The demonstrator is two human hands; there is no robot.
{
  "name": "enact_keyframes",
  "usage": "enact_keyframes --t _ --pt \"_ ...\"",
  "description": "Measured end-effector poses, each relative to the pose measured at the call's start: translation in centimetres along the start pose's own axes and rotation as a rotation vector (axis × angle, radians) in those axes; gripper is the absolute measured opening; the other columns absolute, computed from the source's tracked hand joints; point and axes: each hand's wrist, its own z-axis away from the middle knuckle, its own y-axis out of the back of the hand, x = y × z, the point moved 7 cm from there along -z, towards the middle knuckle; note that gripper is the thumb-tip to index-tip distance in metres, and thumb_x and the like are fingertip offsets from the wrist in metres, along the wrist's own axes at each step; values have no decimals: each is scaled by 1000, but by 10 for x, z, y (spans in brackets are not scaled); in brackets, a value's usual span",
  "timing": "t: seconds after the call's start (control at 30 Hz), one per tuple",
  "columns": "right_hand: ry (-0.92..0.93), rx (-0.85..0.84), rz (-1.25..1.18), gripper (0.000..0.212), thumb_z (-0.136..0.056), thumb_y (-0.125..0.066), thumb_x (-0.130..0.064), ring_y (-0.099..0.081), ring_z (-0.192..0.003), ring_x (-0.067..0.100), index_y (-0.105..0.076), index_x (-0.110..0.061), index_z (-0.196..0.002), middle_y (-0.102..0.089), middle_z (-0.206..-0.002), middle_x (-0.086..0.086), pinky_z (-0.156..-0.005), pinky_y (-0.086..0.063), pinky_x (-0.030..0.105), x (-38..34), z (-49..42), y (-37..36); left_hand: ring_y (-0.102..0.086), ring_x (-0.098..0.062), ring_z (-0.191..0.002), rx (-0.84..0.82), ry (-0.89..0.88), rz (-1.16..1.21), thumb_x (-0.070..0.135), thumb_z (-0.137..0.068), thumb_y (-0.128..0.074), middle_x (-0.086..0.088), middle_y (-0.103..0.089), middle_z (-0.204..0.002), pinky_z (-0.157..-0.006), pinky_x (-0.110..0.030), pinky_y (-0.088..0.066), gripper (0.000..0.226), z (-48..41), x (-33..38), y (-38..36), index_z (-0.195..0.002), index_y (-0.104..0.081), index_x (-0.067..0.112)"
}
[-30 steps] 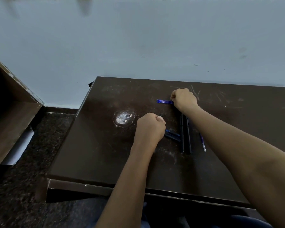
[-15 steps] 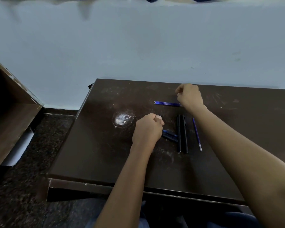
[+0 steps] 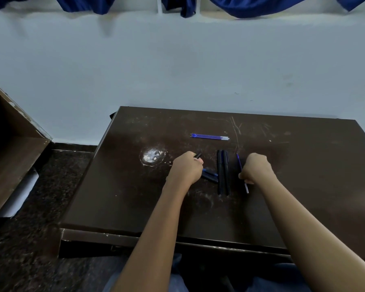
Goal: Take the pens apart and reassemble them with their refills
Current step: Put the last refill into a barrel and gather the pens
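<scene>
On the dark brown table point(image 3: 303, 175), two or three black pen barrels point(image 3: 223, 171) lie side by side, pointing away from me. My left hand point(image 3: 187, 168) is a fist closed on a black pen part whose tip sticks out at the top. Blue-black pen caps point(image 3: 210, 175) lie just right of that hand. My right hand point(image 3: 256, 168) is closed around a single blue refill point(image 3: 239, 162), right of the barrels; its metal tip shows below the fist. Farther back, a few blue refills point(image 3: 209, 137) lie crosswise.
A worn pale patch point(image 3: 152, 156) marks the table left of my left hand. A brown wooden cabinet point(image 3: 13, 148) stands on the floor at the left. A pale wall runs behind the table, with blue curtains point(image 3: 251, 5) hanging above.
My right hand has left the far refills and come back toward me, closing on the single refill beside the barrels. My left hand has stayed in place. The camera has tilted up.
</scene>
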Motion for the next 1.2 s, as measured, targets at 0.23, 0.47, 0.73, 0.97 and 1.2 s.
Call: enact_keyframes --t 0.23,0.47,0.73,0.97,1.2 --pt "97 -34 -389 13 -82 -58 -2 -66 -53 18 -57 -4 -70 -68 -75 18 -64 -60 32 -11 3 17 -55 -18 -96 8 -36 59 15 -102 -32 -8 -61 -119 -77 -25 -38 32 -5 1 -4 -109 -64 16" --pt "413 -18 -1333 16 -96 -45 -2 -63 -66 14 -55 -10 -86 -64 -81 8 -64 -54 21 -58 68 60 -50 -9 -78 27 -76 83 16 -102 -33 -7 -62 -116 -56 -17 -33 31 -6 1 2 -106 -64 21" --pt "507 -34 -1129 11 -96 -47 -4 -67 -69 16 -57 -8 -96 -67 -80 10 -65 -56 22 -76 81 44 -46 -3 -68 42 -109 109 16 -101 -35 -3 -61 -103 -54 -17 -32 28 -10 1 3 -95 -61 24" --pt "532 -36 -1128 12 -93 -49 -1 -65 -69 17 -59 -8 -91 -67 -80 11 -68 -56 26 -80 75 40 -51 -11 -85 43 -114 121 17 -101 -36 -7 -63 -112 -57 -18 -34 29 -9 1 5 -100 -64 23" --pt "595 -105 -702 16 -87 -58 -5 -66 -84 13 -70 -15 -91 -73 -86 1 -80 -51 29 -87 71 14 -48 -3 -68 116 -170 171 15 -99 -38 -4 -64 -102 -53 -17 -31 26 -9 2 8 -92 -61 24"
